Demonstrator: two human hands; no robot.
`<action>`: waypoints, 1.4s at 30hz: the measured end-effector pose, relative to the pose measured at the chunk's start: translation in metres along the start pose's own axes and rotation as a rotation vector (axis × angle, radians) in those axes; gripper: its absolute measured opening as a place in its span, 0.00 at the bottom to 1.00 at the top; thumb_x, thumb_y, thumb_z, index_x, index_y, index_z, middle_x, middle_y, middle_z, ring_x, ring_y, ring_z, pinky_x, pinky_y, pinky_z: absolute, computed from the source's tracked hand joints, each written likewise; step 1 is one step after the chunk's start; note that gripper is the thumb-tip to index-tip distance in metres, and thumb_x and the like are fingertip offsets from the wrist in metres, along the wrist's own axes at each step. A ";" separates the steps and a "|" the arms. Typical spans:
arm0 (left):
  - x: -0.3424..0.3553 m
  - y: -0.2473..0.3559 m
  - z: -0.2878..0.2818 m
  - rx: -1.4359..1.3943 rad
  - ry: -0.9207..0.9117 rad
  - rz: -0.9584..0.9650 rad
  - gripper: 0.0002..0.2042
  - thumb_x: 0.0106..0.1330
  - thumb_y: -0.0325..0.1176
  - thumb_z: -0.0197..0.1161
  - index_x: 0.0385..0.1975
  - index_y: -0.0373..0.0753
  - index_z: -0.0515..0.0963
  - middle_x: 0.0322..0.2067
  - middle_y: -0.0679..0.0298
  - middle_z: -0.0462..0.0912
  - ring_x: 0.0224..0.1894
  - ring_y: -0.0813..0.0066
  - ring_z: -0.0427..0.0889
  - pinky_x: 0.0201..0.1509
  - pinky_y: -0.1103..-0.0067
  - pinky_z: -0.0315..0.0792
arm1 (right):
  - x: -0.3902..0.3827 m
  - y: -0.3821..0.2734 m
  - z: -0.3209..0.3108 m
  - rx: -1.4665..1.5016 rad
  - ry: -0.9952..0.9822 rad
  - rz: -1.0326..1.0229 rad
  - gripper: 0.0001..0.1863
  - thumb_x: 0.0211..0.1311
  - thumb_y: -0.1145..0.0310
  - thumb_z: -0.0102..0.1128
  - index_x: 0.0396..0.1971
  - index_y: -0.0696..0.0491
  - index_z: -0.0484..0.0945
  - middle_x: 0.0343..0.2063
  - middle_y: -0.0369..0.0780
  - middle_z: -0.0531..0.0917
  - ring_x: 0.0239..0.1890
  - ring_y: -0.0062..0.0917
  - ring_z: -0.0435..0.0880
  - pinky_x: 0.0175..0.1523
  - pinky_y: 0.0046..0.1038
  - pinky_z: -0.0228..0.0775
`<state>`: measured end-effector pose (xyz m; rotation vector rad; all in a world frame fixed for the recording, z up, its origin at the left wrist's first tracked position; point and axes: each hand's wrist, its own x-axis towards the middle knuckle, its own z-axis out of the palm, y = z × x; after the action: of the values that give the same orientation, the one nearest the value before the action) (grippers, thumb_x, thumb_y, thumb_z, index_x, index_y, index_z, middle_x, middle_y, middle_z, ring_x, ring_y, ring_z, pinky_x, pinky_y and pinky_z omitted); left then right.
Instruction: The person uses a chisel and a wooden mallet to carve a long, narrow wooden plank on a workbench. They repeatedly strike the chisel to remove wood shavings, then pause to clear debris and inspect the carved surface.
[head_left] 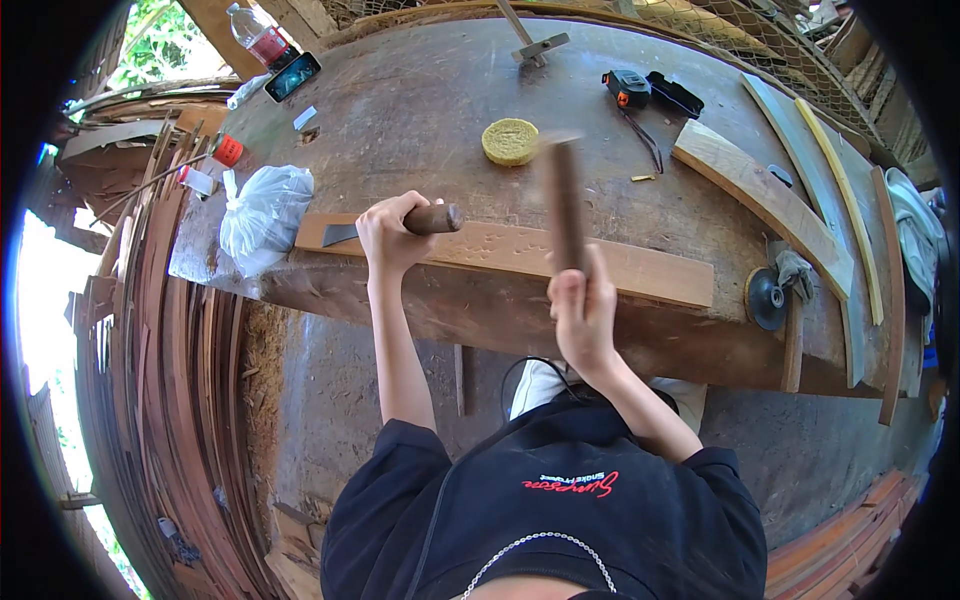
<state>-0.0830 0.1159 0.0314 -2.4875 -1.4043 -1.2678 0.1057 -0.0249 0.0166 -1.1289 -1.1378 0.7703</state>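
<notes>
My left hand [392, 232] is closed around the wooden handle of a chisel [436, 219], whose flat metal blade points left over a reddish-brown board [600, 262]. The chisel is tilted low, its handle end toward the right. Small notches or marks show along the board's upper face. My right hand [583, 310] grips a thick brown wooden stick [564, 205], held up over the board and right of the chisel. Motion smears the stick's upper end, so I cannot tell whether it carries a head. A tied white plastic bag [264, 218] sits by the board's left end.
Farther back on the workbench [420, 110] lie a yellow round pad [510, 142], a tape measure [627, 88], a black case [675, 95] and a wooden marking gauge [541, 48]. A phone [292, 77] leans near a bottle [262, 40]. Curved planks [765, 200] and a black disc [768, 298] lie right.
</notes>
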 end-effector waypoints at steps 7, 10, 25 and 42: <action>0.005 0.001 -0.002 0.004 -0.012 -0.007 0.10 0.45 0.34 0.66 0.12 0.43 0.71 0.11 0.64 0.72 0.16 0.64 0.73 0.21 0.76 0.64 | -0.008 0.013 0.033 -0.025 -0.105 0.108 0.21 0.64 0.51 0.42 0.39 0.57 0.61 0.13 0.44 0.71 0.15 0.32 0.74 0.21 0.28 0.61; 0.001 -0.018 -0.002 0.049 0.023 0.050 0.09 0.43 0.34 0.66 0.12 0.43 0.72 0.11 0.64 0.72 0.16 0.64 0.73 0.21 0.76 0.65 | -0.005 0.013 0.029 -0.175 -0.259 0.241 0.20 0.63 0.54 0.45 0.37 0.59 0.65 0.13 0.48 0.71 0.17 0.38 0.76 0.23 0.31 0.62; 0.004 -0.040 -0.014 0.028 0.001 0.036 0.08 0.40 0.32 0.67 0.13 0.43 0.72 0.12 0.64 0.73 0.17 0.64 0.74 0.22 0.76 0.65 | 0.022 0.000 0.031 -0.282 -0.285 0.266 0.23 0.64 0.52 0.44 0.33 0.61 0.69 0.16 0.53 0.74 0.21 0.42 0.77 0.29 0.38 0.65; 0.014 -0.083 -0.033 -0.024 0.083 -0.031 0.07 0.38 0.30 0.66 0.13 0.41 0.73 0.09 0.65 0.71 0.13 0.77 0.69 0.19 0.80 0.62 | 0.005 -0.003 0.018 -0.149 -0.198 0.238 0.22 0.63 0.51 0.46 0.35 0.59 0.70 0.13 0.44 0.72 0.16 0.26 0.72 0.23 0.28 0.60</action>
<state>-0.1602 0.1629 0.0338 -2.4065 -1.4232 -1.3845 0.0899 -0.0162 0.0216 -1.3519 -1.2559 1.0126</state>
